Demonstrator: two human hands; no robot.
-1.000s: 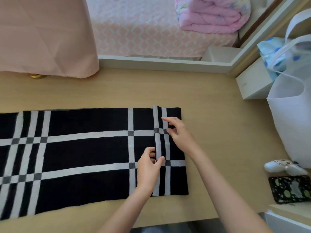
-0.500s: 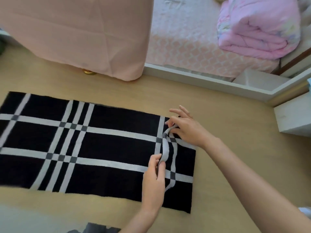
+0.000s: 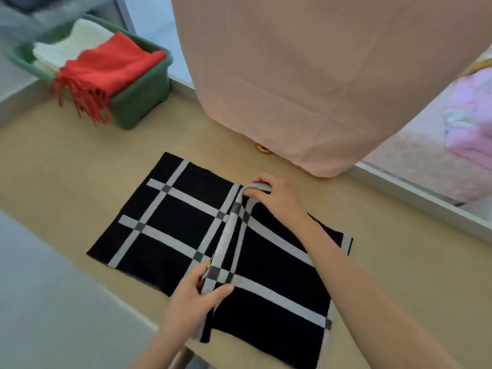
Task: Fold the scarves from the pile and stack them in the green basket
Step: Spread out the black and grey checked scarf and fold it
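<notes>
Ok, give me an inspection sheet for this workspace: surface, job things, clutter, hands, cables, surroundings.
Surface: tan wooden top, with the scarf spread on it.
Job's things: black plaid scarf lies flat except for a ridge lifted along a grey stripe; green basket at far left holds a red scarf, its fringe over the rim, and a white scarf.
Clutter: nothing seen.
Hands: left hand pinches the ridge's near end; right hand pinches its far end.
Cables: nothing seen.
Surroundings: peach cloth hangs at the far edge, with a brass foot under it; pink quilt at far right, blurred.
</notes>
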